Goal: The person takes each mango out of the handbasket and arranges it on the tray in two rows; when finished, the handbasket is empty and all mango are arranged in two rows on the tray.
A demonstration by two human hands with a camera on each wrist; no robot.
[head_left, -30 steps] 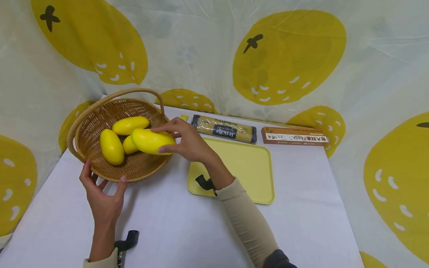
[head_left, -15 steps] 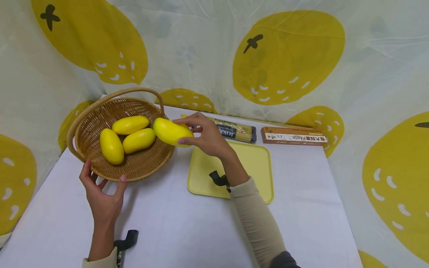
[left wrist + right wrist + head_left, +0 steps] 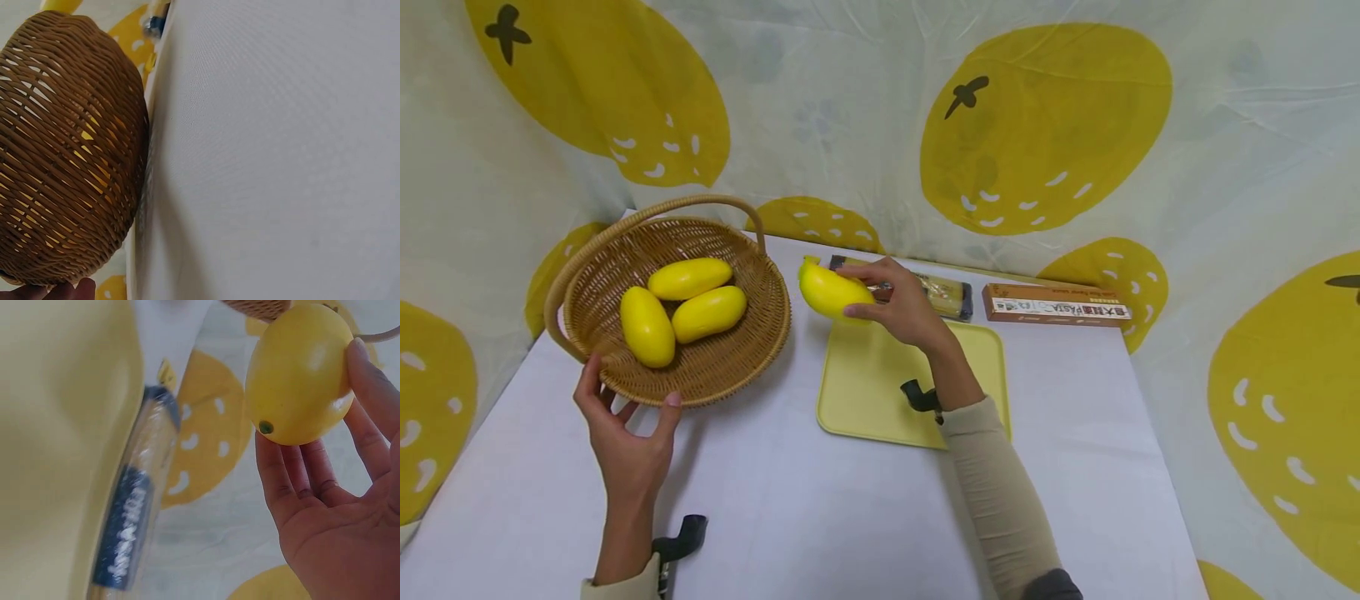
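In the head view my right hand [image 3: 898, 304] grips a yellow mango [image 3: 831, 292] with a greenish tip, held up over the upper left corner of the pale yellow tray [image 3: 880, 400]. The right wrist view shows the mango [image 3: 300, 375] between thumb and fingers, with a small green stem spot. At the left, my left hand [image 3: 628, 442] holds the near rim of a wicker basket [image 3: 730, 379], thumb and fingers at its edge. Inside the basket lie three yellow mangoes [image 3: 647, 327]. Only fingertips of the left hand [image 3: 62, 290] show in the left wrist view, under the basket's weave [image 3: 69, 150].
Behind the tray lies a spaghetti packet [image 3: 951, 297], partly hidden by my right hand. A brown pasta box [image 3: 1056, 304] stands to its right. A white cloth covers the table [image 3: 790, 517], and a lemon-patterned curtain [image 3: 850, 108] hangs behind.
The right hand has carried the mango from above the basket rightward to over the tray's corner. The left hand stays on the basket rim, and the other mangoes lie where they were.
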